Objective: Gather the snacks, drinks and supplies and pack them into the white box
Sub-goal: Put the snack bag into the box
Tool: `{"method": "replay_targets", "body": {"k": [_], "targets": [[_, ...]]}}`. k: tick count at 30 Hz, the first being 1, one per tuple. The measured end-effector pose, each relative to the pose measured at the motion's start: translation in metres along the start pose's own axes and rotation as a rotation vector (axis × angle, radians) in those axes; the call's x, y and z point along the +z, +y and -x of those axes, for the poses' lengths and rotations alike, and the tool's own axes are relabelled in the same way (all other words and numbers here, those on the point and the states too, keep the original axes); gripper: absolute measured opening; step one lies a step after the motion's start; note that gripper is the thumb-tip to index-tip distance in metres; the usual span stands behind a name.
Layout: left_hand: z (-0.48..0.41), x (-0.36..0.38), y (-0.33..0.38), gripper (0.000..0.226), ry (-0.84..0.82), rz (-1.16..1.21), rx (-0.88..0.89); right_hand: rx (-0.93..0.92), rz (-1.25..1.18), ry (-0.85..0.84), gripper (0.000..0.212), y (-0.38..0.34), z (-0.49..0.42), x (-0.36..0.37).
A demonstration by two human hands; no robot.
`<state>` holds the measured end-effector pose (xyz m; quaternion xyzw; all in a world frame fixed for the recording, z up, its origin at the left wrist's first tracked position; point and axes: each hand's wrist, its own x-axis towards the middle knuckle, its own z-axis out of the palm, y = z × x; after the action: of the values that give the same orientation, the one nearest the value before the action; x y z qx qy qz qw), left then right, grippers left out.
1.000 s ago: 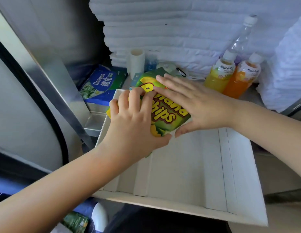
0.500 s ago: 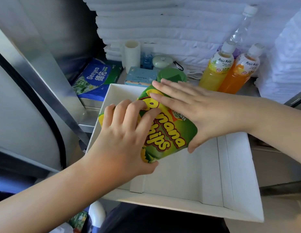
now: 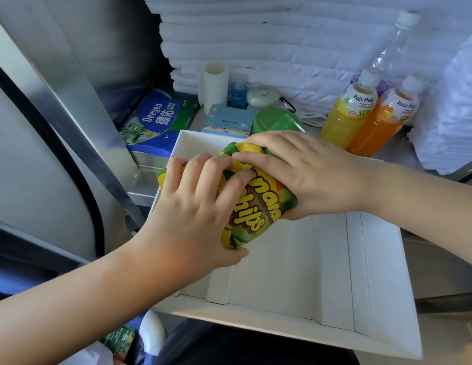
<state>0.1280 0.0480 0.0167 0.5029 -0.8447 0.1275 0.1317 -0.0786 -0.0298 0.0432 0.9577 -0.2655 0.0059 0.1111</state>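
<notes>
A green and yellow banana chips bag (image 3: 258,209) sits over the far left part of the open white box (image 3: 372,291). My left hand (image 3: 195,214) clasps the bag's left side, fingers curled over its top and thumb under its near end. My right hand (image 3: 300,172) grips the bag's far right end, palm down. The bag bulges and bends between the two hands. Behind the box stand a yellow Mogu Mogu bottle (image 3: 348,111) and an orange Mogu Mogu bottle (image 3: 382,122), with a clear plastic bottle (image 3: 395,46) behind them.
Along the back lie a blue Deeyeo tissue pack (image 3: 158,119), a white paper roll (image 3: 215,84), a small blue bottle (image 3: 239,94), a pale green case (image 3: 262,97), a light blue carton (image 3: 229,119) and a green container (image 3: 277,121). White padding covers the wall behind. A metal frame runs on the left.
Both hands have closed around the bag and squeezed it, moving it toward the box's near left. The flat fingers are now curled and the bag is bent.
</notes>
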Motion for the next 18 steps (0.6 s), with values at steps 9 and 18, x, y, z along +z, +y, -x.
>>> {"method": "replay_targets", "body": {"k": [9, 18], "targets": [[0.005, 0.001, 0.002, 0.115, -0.163, -0.034, 0.041, -0.07, 0.101, 0.004, 0.079, 0.0, 0.006, -0.011], [0.016, 0.016, 0.005, 0.098, -0.417, 0.239, 0.328, -0.353, 0.122, -0.12, 0.059, 0.01, 0.026, 0.013]]}}
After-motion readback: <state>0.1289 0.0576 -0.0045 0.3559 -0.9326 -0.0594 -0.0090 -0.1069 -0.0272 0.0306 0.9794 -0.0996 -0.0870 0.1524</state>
